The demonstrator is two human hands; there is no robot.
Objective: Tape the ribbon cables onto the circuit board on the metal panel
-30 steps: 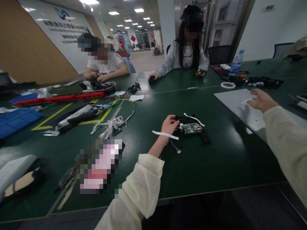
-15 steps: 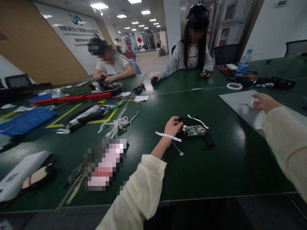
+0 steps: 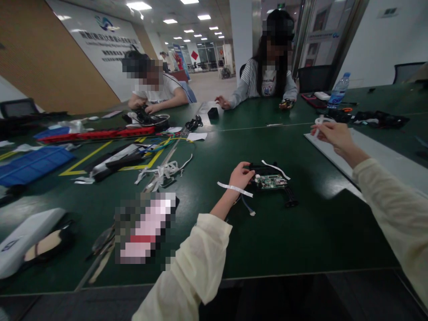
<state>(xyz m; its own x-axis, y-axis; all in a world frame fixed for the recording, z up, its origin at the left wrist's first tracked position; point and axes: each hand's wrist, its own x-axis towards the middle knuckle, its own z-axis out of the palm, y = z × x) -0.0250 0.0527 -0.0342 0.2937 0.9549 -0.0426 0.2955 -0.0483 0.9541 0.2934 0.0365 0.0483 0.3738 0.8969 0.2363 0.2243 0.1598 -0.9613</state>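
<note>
The left hand rests on the counter at the left end of the black frame, its thumb and forefinger bent close together on the edge. The green circuit board sits within that frame, on the counter in front of the person. The right hand is raised near the corner of the grey panel, its fingers narrowly pinched, it seems, on a thin held strip.

Good handling here would mean steadying the frame by its edge, keeping pressure off the board's parts, and gripping the held strip lightly by one end so that it neither folds nor, if sticky, clings to itself. The loose cable is best kept clear.

Counted: one board, one frame, one panel, one cable plug visible, one white ring behind the right hand, and three separate white strips: the held one, a wrist strip and a frame strip. The strip tangle cannot be counted.
</note>
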